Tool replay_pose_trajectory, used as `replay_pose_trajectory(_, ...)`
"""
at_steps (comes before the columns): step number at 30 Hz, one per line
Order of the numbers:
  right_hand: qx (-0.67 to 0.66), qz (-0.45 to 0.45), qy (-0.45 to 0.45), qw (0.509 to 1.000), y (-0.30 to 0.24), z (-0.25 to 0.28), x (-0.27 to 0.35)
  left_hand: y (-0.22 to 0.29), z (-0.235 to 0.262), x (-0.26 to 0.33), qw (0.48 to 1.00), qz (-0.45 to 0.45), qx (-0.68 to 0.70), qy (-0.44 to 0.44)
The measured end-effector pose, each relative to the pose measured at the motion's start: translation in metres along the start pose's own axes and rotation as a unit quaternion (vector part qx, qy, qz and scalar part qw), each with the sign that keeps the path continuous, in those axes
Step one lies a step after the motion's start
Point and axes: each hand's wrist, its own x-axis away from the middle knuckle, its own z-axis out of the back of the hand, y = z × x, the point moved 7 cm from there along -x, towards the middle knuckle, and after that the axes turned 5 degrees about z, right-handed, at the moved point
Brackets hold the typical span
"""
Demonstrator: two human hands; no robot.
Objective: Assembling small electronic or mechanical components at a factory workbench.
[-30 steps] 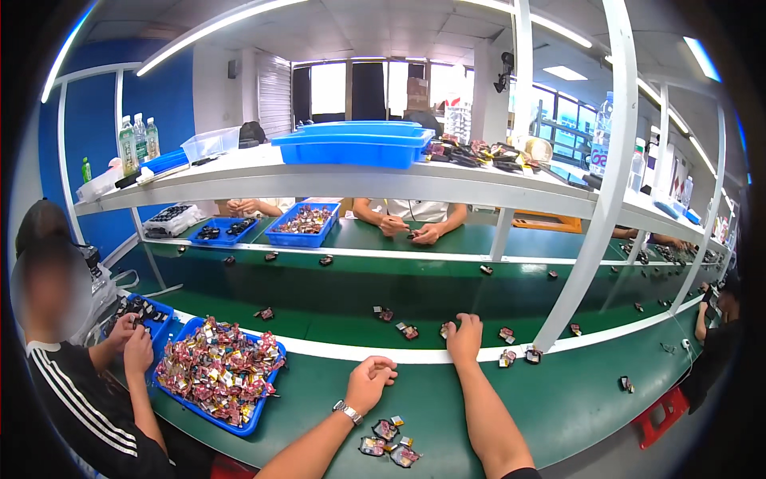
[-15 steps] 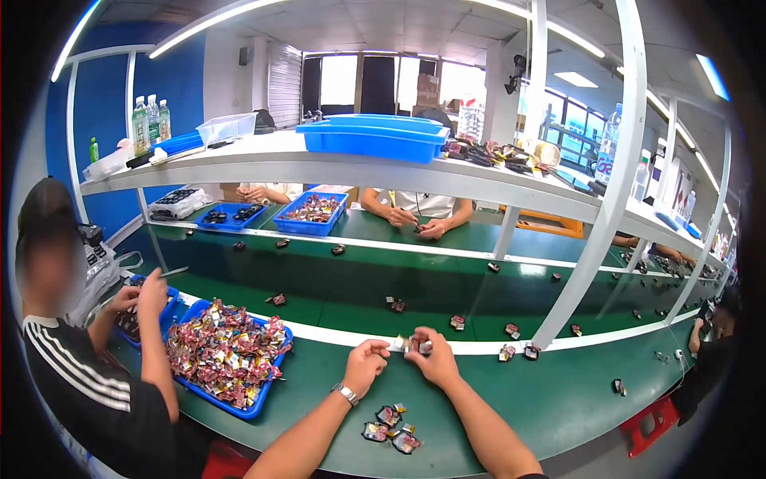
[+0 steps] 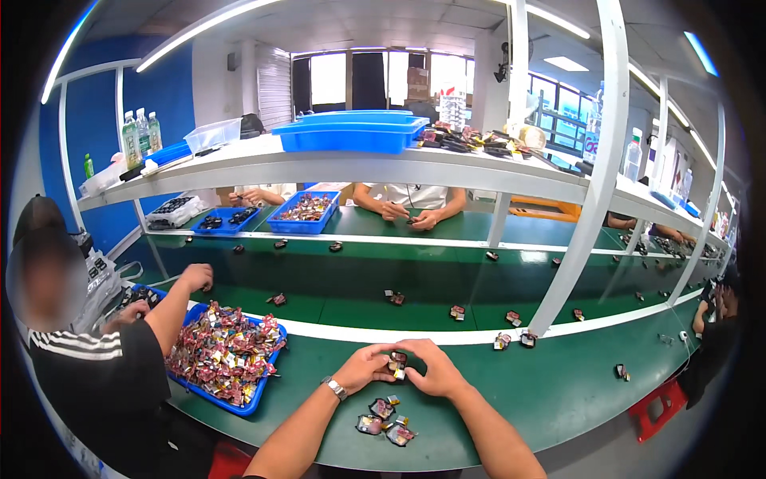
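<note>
Green worktop (image 3: 558, 375) fills the near side, its front edge curving below the wearer's forearms, its far edge bounded by a white rail (image 3: 471, 349); landmark = heaped blue bin (image 3: 257, 401). Belt (image 3: 359, 307) runs past the rail, behind and right of the bin, with small parts scattered along it. Held unit (image 3: 396, 366) is right of the bin, between the two hands and lifted or resting (can't tell which), short of the rail. Left hand (image 3: 367, 367), nearer the bin, pinches the unit between thumb and fingers; watch (image 3: 335, 387) on that wrist. Right hand (image 3: 435, 370), on the unit's side away from the bin, has fingers curled round it, forefinger over the top; can't tell how firmly it grips. Three-unit cluster (image 3: 384, 421) lies right of the bin, between the forearms, toward the front edge (tight spot, arms both sides). Wide stretch of green lies farther right from the bin, past the right forearm, up to a lone unit (image 3: 621, 372). White post (image 3: 568, 263) meets the rail well right of the bin, two units near its foot. Co-worker's hand (image 3: 196, 278) is just beyond the bin's far edge, sleeve left of it.
</note>
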Motion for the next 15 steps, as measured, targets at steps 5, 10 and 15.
replay_pose_trajectory(5,0.114,-0.050,0.076,0.989,0.000,-0.011,0.001,0.004,-0.006,0.001,0.999,-0.016,0.011,0.032)
replay_pose_trajectory(10,0.175,-0.035,0.063,0.982,0.007,-0.019,-0.003,0.000,-0.001,0.000,0.998,-0.031,0.012,0.060)
replay_pose_trajectory(15,0.182,0.002,0.046,0.982,0.006,-0.019,-0.002,0.000,0.001,-0.003,0.997,-0.029,0.005,0.076)
